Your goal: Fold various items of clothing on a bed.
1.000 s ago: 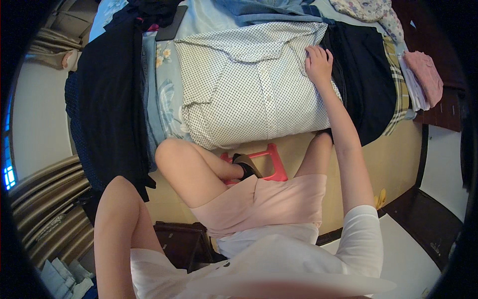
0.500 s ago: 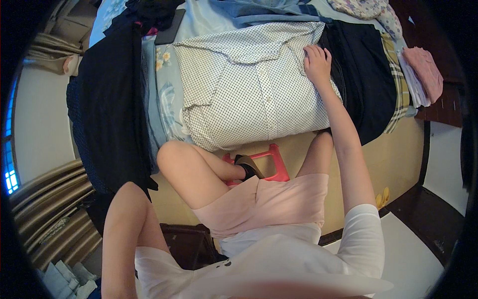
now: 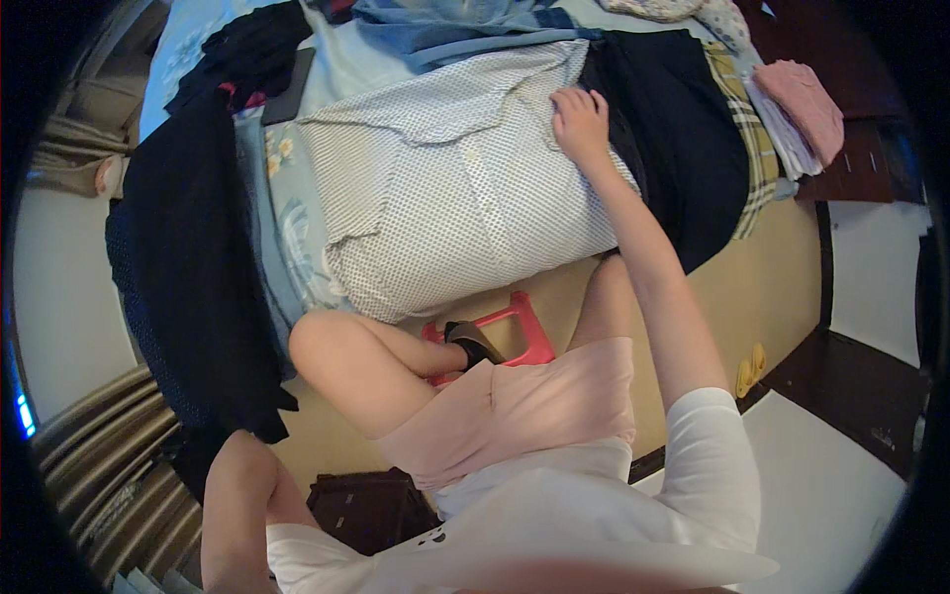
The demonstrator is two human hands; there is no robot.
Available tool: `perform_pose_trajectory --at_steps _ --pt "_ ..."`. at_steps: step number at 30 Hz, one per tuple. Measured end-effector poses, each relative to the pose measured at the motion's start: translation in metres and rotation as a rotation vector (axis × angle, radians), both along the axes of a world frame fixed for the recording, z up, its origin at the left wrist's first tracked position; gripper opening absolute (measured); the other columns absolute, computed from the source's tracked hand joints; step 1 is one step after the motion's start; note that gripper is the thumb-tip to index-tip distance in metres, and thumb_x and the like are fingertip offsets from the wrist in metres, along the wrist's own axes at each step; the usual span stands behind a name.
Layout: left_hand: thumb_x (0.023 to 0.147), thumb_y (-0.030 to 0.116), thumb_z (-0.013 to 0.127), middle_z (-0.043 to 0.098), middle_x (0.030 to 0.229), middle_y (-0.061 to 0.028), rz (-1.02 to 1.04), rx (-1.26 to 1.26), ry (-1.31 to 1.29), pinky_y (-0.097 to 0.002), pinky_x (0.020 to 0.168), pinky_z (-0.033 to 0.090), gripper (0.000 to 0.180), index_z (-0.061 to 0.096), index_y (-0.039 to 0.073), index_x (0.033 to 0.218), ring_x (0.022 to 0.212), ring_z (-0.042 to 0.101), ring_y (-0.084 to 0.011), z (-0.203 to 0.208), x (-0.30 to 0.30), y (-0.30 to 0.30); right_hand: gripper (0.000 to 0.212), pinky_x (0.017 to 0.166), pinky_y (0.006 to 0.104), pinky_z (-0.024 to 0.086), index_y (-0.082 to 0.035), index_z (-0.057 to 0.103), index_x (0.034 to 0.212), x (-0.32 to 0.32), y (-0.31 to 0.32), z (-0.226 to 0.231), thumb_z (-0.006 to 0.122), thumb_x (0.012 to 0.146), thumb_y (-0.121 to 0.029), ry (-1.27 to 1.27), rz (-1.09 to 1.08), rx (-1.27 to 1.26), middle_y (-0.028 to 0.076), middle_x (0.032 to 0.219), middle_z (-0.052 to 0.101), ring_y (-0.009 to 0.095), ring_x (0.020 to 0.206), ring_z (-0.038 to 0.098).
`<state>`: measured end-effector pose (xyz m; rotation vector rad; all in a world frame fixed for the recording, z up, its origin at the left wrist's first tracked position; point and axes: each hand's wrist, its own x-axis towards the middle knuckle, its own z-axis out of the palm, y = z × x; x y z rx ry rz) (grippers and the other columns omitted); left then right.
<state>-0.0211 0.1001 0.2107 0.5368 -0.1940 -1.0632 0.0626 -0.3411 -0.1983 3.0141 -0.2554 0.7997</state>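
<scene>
A white button-front shirt (image 3: 450, 208) with small dark dots is spread across the near edge of the bed, one sleeve folded in over its left part. Near the shirt's right edge rests my right hand (image 3: 581, 124), palm down, its fingers apart and slightly bent, with no cloth gripped in them. Just right of that hand lies a folded black garment (image 3: 678, 148) that hangs over the bed edge. My left arm is bent at the lower left, and the left hand lies outside the picture.
Black trousers (image 3: 188, 247) drape over the bed at left. Jeans (image 3: 455, 30) lie behind the shirt. At right are a yellow plaid cloth (image 3: 747, 148) and a pink folded cloth (image 3: 802, 109). Below my legs stands a red stool (image 3: 529, 332); yellow slippers (image 3: 752, 371) sit on the floor.
The whole view has shifted and tilted, so the bed and shirt appear further left. My left elbow sits lower in the picture. My right hand stays at the same spot on the shirt.
</scene>
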Motion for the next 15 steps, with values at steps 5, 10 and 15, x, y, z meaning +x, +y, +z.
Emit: perform_pose_trajectory --at_steps 5,10,15 --pt "0.079 0.010 0.053 0.046 0.088 -0.0043 0.276 0.365 -0.472 -0.0311 0.059 0.035 0.005 0.050 0.013 0.079 0.076 0.044 -0.0211 0.003 -0.016 -0.020 0.028 0.096 0.0402 0.024 -0.011 0.054 0.099 -0.004 0.000 0.000 0.051 0.072 -0.018 0.009 -0.014 -0.002 0.003 0.107 0.053 0.018 0.107 0.043" --pt "0.068 0.006 0.056 0.038 0.060 -0.0008 0.132 0.185 -0.934 -0.0289 0.046 0.026 0.022 0.038 0.011 0.057 0.057 0.038 -0.0138 -0.017 0.005 -0.002 0.027 0.097 0.0398 0.024 -0.011 0.054 0.099 0.001 0.005 0.004 0.050 0.074 -0.017 0.004 -0.011 0.010 0.001 0.107 0.053 0.017 0.107 0.043" --pt "0.063 0.005 0.058 0.039 0.058 -0.0007 0.272 0.286 -1.205 -0.0279 0.047 0.030 0.017 0.043 0.009 0.056 0.053 0.037 -0.0106 -0.025 0.008 -0.005 0.026 0.096 0.0395 0.023 -0.012 0.054 0.100 -0.004 -0.003 0.003 0.049 0.075 -0.018 0.020 -0.030 -0.011 0.001 0.106 0.053 0.017 0.107 0.043"
